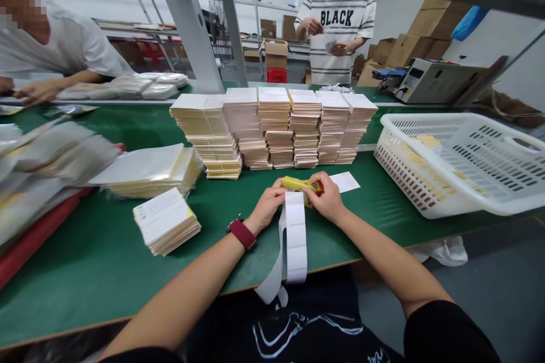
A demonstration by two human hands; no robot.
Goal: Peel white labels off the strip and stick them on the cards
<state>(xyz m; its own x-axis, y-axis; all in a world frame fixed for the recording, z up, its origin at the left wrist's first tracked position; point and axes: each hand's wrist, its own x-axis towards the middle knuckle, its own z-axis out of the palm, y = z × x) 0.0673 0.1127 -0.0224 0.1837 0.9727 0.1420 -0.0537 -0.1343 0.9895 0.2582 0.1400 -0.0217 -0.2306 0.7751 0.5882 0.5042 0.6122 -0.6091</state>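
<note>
Yellow packet (pixel 300 190) held by left hand (pixel 267 207) and right hand (pixel 327 198) fingers (pixel 318 182), one white label strip (pixel 295 237) dangling

2 hands (pixel 327 198), 1 label strip (pixel 295 238), 1 packet (pixel 298 184), 2 co-workers (pixel 336 28).

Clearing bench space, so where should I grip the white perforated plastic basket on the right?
Grip the white perforated plastic basket through the oval handle slot at its far right end, coming from the right with your fingers hooked through it. That slot is the one moulded handhold showing, and it lies away from the yellow labels sitting inside toward the left end.
</note>
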